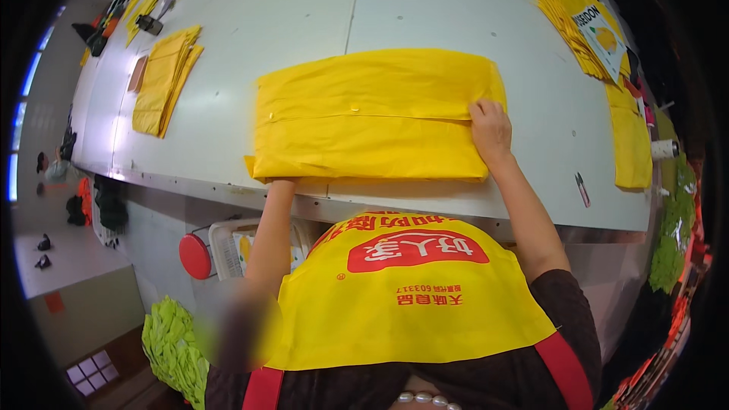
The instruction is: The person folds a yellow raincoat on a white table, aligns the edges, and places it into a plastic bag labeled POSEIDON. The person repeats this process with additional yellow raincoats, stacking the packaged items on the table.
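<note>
In front of me on the white table [425,7] lies a yellow folded garment [372,144], spread as a wide rectangle. A seam or flap edge runs across its middle, with a couple of small snap-like dots on it. My right hand [492,129] is at its right end, fingers closed on the cloth near that flap edge. My left forearm comes up to the near left edge, where my left hand is hidden under or inside the cloth, with only the wrist [282,186] showing. The fingers of that hand cannot be seen.
A stack of folded yellow garments [163,80] lies at the left. More yellow garments [562,15] with a printed sheet [601,42] lie far right. A small pen-like tool [582,189] rests near the right front edge. Below the table are a red stool [195,257] and a white basket [224,250].
</note>
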The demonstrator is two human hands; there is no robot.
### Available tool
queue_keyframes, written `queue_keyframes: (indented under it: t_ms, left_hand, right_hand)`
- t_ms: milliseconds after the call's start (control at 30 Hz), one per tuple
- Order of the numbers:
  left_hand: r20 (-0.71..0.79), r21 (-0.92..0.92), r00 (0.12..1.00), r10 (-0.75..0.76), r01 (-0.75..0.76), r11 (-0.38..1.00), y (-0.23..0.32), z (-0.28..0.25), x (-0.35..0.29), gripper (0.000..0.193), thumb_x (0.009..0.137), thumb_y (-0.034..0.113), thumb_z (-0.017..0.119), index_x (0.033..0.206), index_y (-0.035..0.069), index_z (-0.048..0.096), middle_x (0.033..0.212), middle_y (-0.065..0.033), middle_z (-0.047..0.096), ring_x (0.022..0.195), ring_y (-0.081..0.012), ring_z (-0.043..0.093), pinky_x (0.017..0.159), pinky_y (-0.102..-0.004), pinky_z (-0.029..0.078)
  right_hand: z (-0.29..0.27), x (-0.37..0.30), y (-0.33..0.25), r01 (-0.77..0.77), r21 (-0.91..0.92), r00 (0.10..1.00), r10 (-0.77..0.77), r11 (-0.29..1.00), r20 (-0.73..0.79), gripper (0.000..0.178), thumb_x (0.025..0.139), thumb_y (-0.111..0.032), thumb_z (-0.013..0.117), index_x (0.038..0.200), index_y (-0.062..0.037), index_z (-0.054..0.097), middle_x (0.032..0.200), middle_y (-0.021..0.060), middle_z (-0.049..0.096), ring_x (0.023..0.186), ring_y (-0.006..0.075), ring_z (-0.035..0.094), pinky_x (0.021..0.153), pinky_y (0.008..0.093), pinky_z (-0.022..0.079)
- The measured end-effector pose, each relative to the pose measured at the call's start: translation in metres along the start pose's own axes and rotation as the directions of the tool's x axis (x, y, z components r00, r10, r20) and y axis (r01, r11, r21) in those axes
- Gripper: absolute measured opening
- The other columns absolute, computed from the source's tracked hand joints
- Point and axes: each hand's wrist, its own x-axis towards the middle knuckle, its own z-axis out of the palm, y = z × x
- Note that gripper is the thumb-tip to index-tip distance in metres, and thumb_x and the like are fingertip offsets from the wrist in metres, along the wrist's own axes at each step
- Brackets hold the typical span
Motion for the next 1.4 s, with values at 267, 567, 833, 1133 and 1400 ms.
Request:
queue_keyframes:
  t_ms: [267, 567, 833, 1133, 1400]
  left_hand:
    - [0.051, 0.067, 0.999, -0.012, 0.008, 0.998, 0.026, -0.029, -0.024, 0.069, 0.086, 0.051, 0.042, 0.141, 0.013, 0.024, 0.147, -0.0121, 0.019, 0.135, -0.0293, 0.016, 0.111, -0.041, 0.011]
    - [0.108, -0.092, 0.99, 0.091, -0.082, 0.992, 0.163, -0.166, -0.035, 0.05, 0.078, 0.046, 0.059, 0.115, 0.013, 0.057, 0.109, -0.018, 0.059, 0.102, -0.0347, 0.055, 0.084, -0.0473, 0.043]
    - [-0.252, 0.286, 0.921, 0.297, -0.223, 0.932, 0.115, -0.035, 0.039, 0.079, 0.071, 0.066, 0.053, 0.134, 0.021, 0.039, 0.14, -0.0163, 0.032, 0.13, -0.037, 0.026, 0.094, -0.0696, 0.015]
    - [-0.302, 0.006, 0.949, 0.092, -0.095, 0.995, 0.08, -0.068, 0.044, 0.074, 0.073, 0.057, 0.06, 0.127, 0.009, 0.045, 0.133, -0.0168, 0.041, 0.129, -0.0326, 0.03, 0.099, -0.0604, 0.019]
    - [0.495, -0.772, 0.835, -0.24, 0.549, 0.32, -0.023, -0.11, 0.003, 0.047, 0.079, 0.022, 0.062, 0.116, -0.004, 0.049, 0.102, -0.0138, 0.061, 0.086, -0.0181, 0.062, 0.069, -0.0288, 0.052]
  right_hand:
    - [-0.029, 0.014, -0.007, -0.069, 0.108, 0.925, 0.023, 0.992, 0.379, 0.03, 0.083, -0.021, 0.053, 0.107, -0.0055, 0.06, 0.115, 0.0157, 0.054, 0.109, 0.0343, 0.047, 0.092, 0.0413, 0.038]
    - [-0.035, 0.06, -0.106, -0.087, 0.051, 0.985, 0.078, 0.995, 0.155, 0.059, 0.084, -0.046, 0.053, 0.13, -0.0103, 0.044, 0.141, 0.0202, 0.026, 0.13, 0.0441, 0.02, 0.097, 0.0635, 0.019]
    - [0.047, 0.055, -0.086, -0.233, -0.135, 0.9, 0.266, 0.963, 0.345, 0.081, 0.077, -0.064, 0.049, 0.139, -0.0162, 0.029, 0.146, 0.0166, 0.018, 0.134, 0.042, 0.011, 0.096, 0.0678, 0.013]
    - [0.048, 0.067, -0.079, -0.315, -0.004, 0.835, 0.279, 0.949, 0.475, 0.076, 0.082, -0.059, 0.046, 0.139, -0.0123, 0.028, 0.147, 0.0156, 0.017, 0.135, 0.0382, 0.013, 0.101, 0.0634, 0.011]
    - [0.025, 0.061, -0.199, -0.3, 0.871, 0.946, 0.002, 0.388, 0.325, 0.052, 0.087, -0.022, 0.055, 0.13, 0.0024, 0.038, 0.137, 0.0215, 0.036, 0.129, 0.0315, 0.033, 0.106, 0.0337, 0.025]
